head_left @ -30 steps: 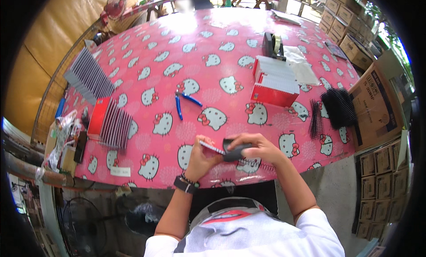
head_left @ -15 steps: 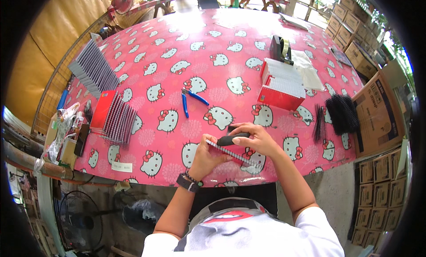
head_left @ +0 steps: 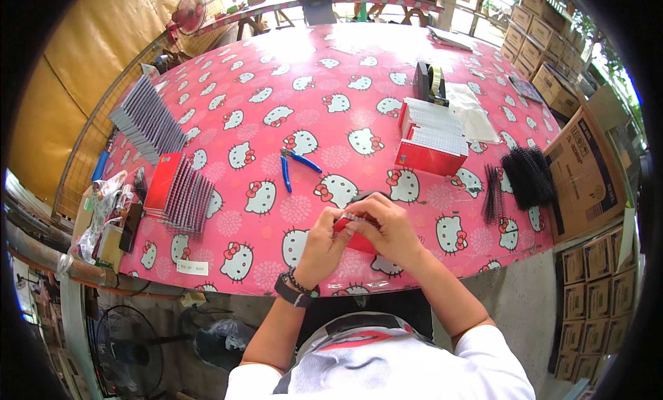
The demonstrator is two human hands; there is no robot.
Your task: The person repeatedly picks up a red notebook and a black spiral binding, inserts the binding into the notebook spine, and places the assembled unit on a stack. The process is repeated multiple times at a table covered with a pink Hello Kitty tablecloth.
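Observation:
Near the table's front edge, my left hand (head_left: 323,242) and my right hand (head_left: 385,227) are both closed on a small red-covered spiral notebook (head_left: 362,244). The fingers of both hands meet along its upper edge, and they hide most of the binding. A bit of something black shows just beyond my right fingers; its kind cannot be made out. Farther off, blue-handled wire cutters (head_left: 286,176) lie spread on the pink patterned tablecloth (head_left: 290,213).
Stacked notebooks (head_left: 164,186) lean at the left; a block of red-covered notebooks (head_left: 429,155) sits at the right. Beyond it are a tape dispenser (head_left: 423,81) and white sheets (head_left: 472,117). Black plastic coils (head_left: 528,179) lie by a cardboard box (head_left: 587,176). A paper slip (head_left: 193,267) is near the front left.
The dark tool in my right hand is no longer visible there. My right fingers have moved onto the notebook, which is turned so its red cover shows.

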